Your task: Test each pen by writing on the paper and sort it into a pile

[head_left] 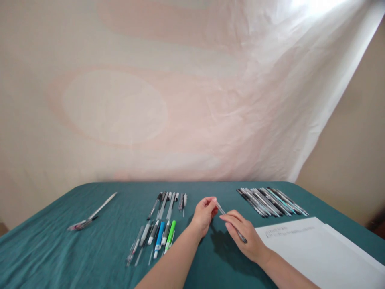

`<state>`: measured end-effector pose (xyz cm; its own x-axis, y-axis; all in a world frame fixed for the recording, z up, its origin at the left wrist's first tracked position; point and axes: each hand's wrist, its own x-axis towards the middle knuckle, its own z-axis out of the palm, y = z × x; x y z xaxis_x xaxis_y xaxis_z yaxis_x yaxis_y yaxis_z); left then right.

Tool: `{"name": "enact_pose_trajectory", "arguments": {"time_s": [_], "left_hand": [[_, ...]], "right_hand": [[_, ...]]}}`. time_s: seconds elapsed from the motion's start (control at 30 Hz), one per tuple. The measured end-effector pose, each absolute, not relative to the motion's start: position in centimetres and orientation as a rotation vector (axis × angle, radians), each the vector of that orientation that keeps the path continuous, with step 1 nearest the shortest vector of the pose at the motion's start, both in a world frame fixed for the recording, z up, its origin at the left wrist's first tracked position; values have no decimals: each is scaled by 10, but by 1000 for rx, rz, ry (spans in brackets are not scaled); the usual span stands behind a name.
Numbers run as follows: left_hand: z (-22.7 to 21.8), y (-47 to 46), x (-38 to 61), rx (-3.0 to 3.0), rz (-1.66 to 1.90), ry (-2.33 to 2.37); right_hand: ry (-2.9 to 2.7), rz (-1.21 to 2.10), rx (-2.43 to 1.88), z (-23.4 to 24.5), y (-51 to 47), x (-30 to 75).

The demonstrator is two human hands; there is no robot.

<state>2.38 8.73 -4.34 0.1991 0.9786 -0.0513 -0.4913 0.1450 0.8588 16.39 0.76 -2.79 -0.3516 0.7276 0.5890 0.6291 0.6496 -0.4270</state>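
Note:
Both my hands hold one slim clear pen (231, 222) with a dark tip over the teal tablecloth (60, 249). My left hand (203, 214) pinches its far end with closed fingertips. My right hand (243, 235) is curled round its lower part, the dark tip sticking out past the fingers. A group of several pens (161, 224), some blue, green and white, lies just left of my left hand.
A row of several dark and grey pens (272, 201) lies at the back right. White paper sheets (319, 253) with a line of writing cover the near right. Two pens (92, 212) lie apart at the far left. A pale cloth hangs behind the table.

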Motion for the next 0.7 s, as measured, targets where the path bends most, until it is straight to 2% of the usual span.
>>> {"name": "enact_pose_trajectory", "arguments": {"time_s": [0.7], "left_hand": [[-33,61,39,1128,1091,612]], "right_hand": [[-2065,-32,-1141,-41,13,163]]}}
